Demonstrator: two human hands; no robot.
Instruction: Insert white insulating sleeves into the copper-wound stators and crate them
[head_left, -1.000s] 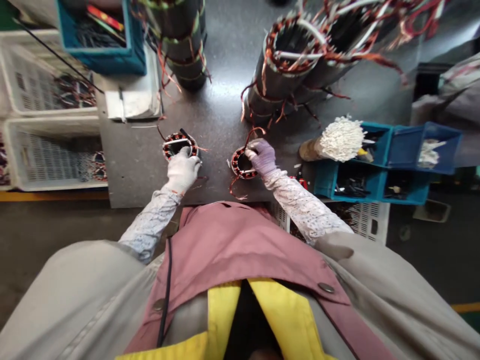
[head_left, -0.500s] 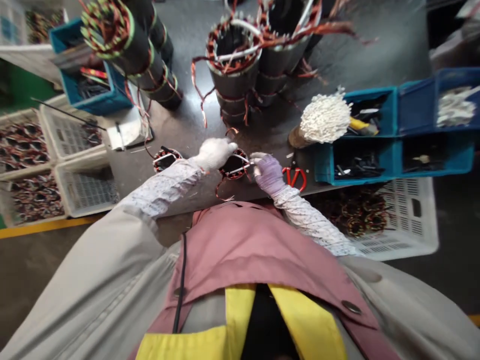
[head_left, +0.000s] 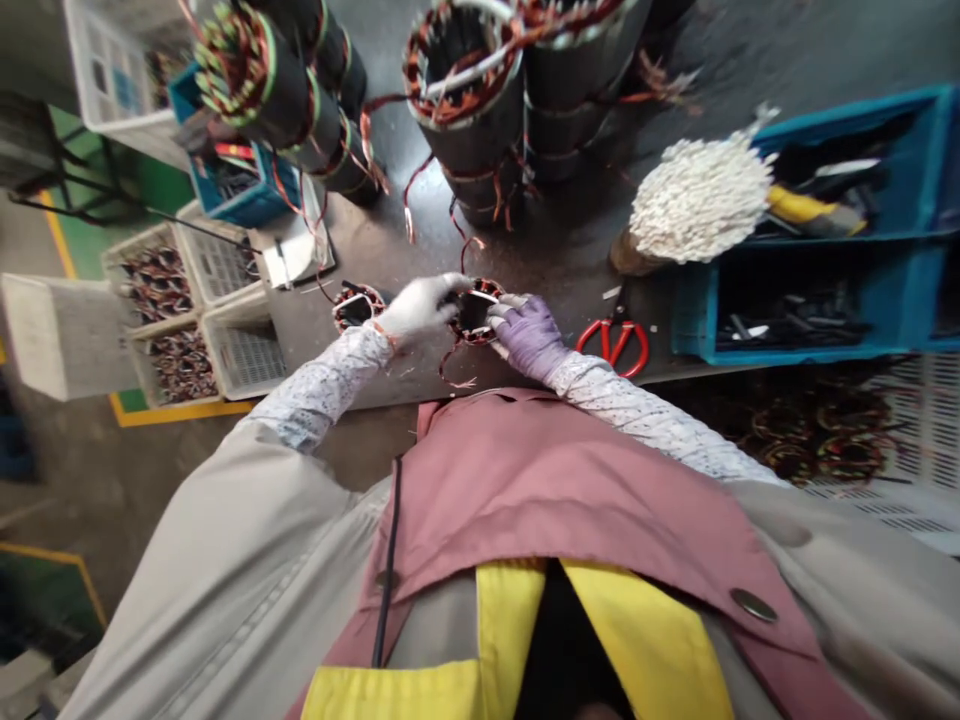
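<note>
A small motor stator (head_left: 472, 326) with copper windings and a white sleeve across its top stands near the table's front edge. My left hand (head_left: 420, 304), in a white glove, has its fingers closed on the rim at the left and far side. In a purple glove, my right hand (head_left: 529, 336) grips the stator's right side; its fingertips lie over the rim. Twisted lead wires trail from the stator towards my apron. Left of my left hand is a second small stator (head_left: 355, 308), also with a white sleeve. Red-handled scissors (head_left: 616, 342) lie to the right.
Stacked larger stators (head_left: 469, 150) stand beyond my hands, others (head_left: 300, 120) at the back left. A bundle of white sleeves (head_left: 701, 200) and blue bins (head_left: 795, 345) are on the right. Baskets of wound parts (head_left: 184, 365) stand at left. A white pad (head_left: 296, 260) lies on the table.
The view has shifted, bringing the right-hand bins closer. My right hand has moved from the stator's edge onto its right side, its fingers now over the rim. My left hand stays at the rim.
</note>
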